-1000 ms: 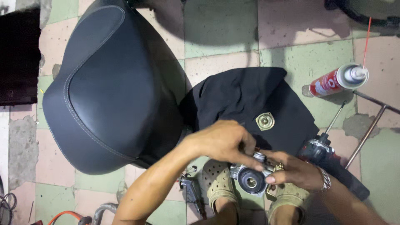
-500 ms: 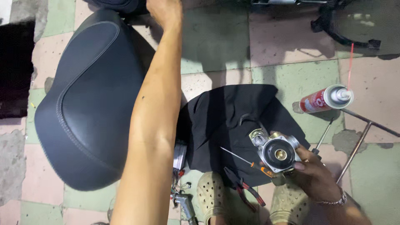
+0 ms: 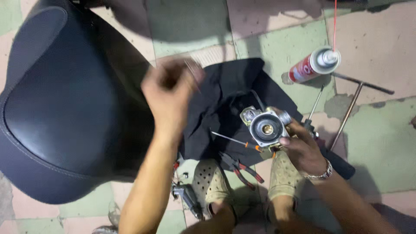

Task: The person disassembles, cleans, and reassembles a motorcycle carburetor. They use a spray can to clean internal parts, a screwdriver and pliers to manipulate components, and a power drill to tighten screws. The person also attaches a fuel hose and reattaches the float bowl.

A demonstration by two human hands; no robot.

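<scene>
Here the right hand (image 3: 303, 149) grips a metal carburetor (image 3: 265, 127) over the black cloth's (image 3: 225, 104) edge; the blurred left hand's (image 3: 171, 93) grip is unclear.

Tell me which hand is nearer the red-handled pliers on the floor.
Right. The right hand holds the metal engine part just above and right of the pliers; the left hand, blurred, is raised farther off, up and left over the black cloth.

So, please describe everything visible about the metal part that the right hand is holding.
The metal part looks like a small cast engine component, grey and dull silver, with a squarish flange. Its round opening faces up, showing a dark ring around a brass-coloured centre. A short cylindrical stub sticks out on one side. The right hand grips it from below and the side, above the black cloth. The left hand is apart from it.
</scene>
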